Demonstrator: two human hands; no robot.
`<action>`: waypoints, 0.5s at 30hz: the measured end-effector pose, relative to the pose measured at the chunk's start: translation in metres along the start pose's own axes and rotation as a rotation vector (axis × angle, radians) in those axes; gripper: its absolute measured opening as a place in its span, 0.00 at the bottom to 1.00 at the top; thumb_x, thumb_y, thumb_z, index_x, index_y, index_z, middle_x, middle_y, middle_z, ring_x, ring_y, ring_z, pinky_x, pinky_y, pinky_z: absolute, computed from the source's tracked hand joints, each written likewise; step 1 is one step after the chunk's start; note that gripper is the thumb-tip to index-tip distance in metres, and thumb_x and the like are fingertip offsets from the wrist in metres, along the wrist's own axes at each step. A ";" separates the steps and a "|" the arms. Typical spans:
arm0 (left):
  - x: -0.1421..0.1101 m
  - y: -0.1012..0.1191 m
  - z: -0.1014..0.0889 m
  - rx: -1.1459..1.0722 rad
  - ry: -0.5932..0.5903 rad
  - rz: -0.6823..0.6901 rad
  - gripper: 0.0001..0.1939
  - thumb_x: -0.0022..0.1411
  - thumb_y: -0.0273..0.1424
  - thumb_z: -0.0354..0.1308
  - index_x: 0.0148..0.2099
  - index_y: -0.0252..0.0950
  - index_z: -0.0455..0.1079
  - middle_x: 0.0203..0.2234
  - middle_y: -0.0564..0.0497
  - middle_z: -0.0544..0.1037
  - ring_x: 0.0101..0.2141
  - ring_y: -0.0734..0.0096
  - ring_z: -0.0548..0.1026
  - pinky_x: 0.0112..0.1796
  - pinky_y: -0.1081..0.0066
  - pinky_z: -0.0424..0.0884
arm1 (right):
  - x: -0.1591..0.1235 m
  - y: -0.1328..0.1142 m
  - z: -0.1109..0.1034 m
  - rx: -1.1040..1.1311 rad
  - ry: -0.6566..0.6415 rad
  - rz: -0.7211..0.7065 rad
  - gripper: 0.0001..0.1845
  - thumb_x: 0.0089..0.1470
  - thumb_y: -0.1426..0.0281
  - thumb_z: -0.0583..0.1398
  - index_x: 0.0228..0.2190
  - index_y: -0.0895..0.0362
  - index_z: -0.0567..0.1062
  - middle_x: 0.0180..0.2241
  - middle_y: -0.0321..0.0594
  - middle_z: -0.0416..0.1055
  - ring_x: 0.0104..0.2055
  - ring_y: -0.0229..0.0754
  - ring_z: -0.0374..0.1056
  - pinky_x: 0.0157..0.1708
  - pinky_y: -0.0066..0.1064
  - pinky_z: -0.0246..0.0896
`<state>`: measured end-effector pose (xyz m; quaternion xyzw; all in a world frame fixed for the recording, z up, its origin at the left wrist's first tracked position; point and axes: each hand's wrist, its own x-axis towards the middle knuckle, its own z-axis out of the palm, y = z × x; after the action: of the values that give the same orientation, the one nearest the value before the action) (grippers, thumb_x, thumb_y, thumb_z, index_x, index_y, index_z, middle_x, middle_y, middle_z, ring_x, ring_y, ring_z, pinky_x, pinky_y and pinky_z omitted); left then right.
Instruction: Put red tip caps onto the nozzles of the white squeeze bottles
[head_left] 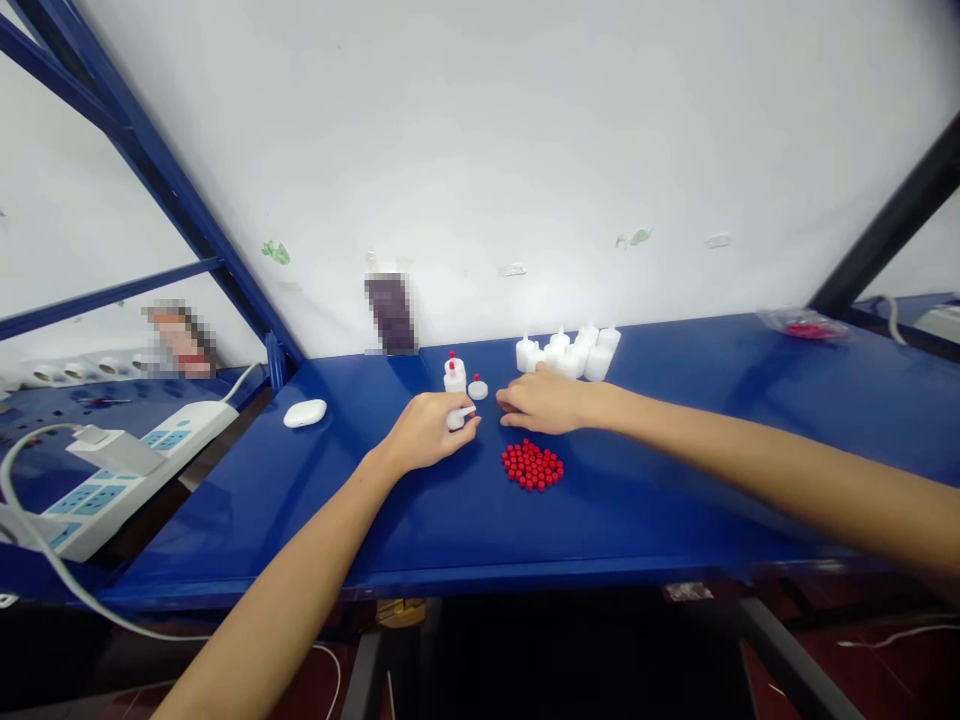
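My left hand (431,432) is closed round a small white squeeze bottle (456,418), whose bare nozzle points right toward my other hand. A short gap to the right, my right hand (546,400) has its fingers bent and drawn together; whatever they may hold is hidden. Just in front of it lies a loose pile of small red caps (532,465). Behind my left hand stand white bottles with red caps (454,380), close together. Beside them is another red-capped white bottle (478,390). Several uncapped white bottles (570,355) cluster behind my right hand, partly covered by it.
The blue table (450,530) meets a white wall. A white earbud case (305,413) lies to the left, with a power strip (135,480) and cables beyond the edge. A blurred dark rectangle (391,315) leans on the wall. At the far right lies a clear bag (806,325) with red contents.
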<state>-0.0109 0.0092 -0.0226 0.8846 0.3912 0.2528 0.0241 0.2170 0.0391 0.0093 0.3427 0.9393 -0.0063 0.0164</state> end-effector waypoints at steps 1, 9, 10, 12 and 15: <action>0.000 0.000 0.001 0.000 -0.007 -0.001 0.09 0.63 0.34 0.55 0.34 0.36 0.71 0.25 0.51 0.76 0.25 0.72 0.71 0.30 0.73 0.62 | 0.004 -0.001 0.001 -0.006 -0.020 0.003 0.11 0.62 0.65 0.56 0.33 0.59 0.74 0.31 0.47 0.75 0.35 0.49 0.71 0.34 0.36 0.53; 0.001 0.000 -0.001 0.009 -0.055 -0.006 0.09 0.64 0.32 0.53 0.34 0.35 0.71 0.25 0.51 0.76 0.24 0.73 0.70 0.29 0.74 0.60 | 0.013 -0.019 -0.003 0.759 0.343 0.122 0.08 0.57 0.68 0.60 0.28 0.60 0.75 0.23 0.39 0.75 0.26 0.38 0.71 0.29 0.29 0.62; 0.001 0.001 -0.002 -0.003 -0.056 -0.010 0.09 0.64 0.32 0.53 0.35 0.35 0.72 0.26 0.51 0.77 0.25 0.73 0.71 0.29 0.74 0.61 | 0.014 -0.021 -0.003 0.878 0.357 0.141 0.06 0.55 0.70 0.61 0.29 0.60 0.75 0.23 0.39 0.75 0.26 0.38 0.72 0.29 0.29 0.64; 0.001 0.001 -0.003 -0.027 -0.056 -0.016 0.09 0.65 0.31 0.52 0.37 0.35 0.73 0.28 0.51 0.78 0.26 0.73 0.72 0.30 0.74 0.61 | 0.014 -0.024 -0.001 1.086 0.350 0.163 0.03 0.53 0.74 0.61 0.30 0.60 0.76 0.23 0.39 0.76 0.27 0.38 0.74 0.31 0.29 0.68; 0.001 0.002 -0.003 -0.051 -0.051 -0.022 0.09 0.65 0.30 0.52 0.38 0.35 0.73 0.29 0.50 0.79 0.27 0.73 0.73 0.30 0.74 0.62 | 0.014 -0.026 0.003 1.275 0.303 0.166 0.03 0.51 0.78 0.61 0.30 0.61 0.75 0.23 0.38 0.76 0.27 0.37 0.74 0.32 0.30 0.71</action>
<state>-0.0106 0.0085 -0.0193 0.8855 0.3935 0.2398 0.0596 0.1897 0.0277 0.0057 0.3537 0.7138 -0.5117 -0.3217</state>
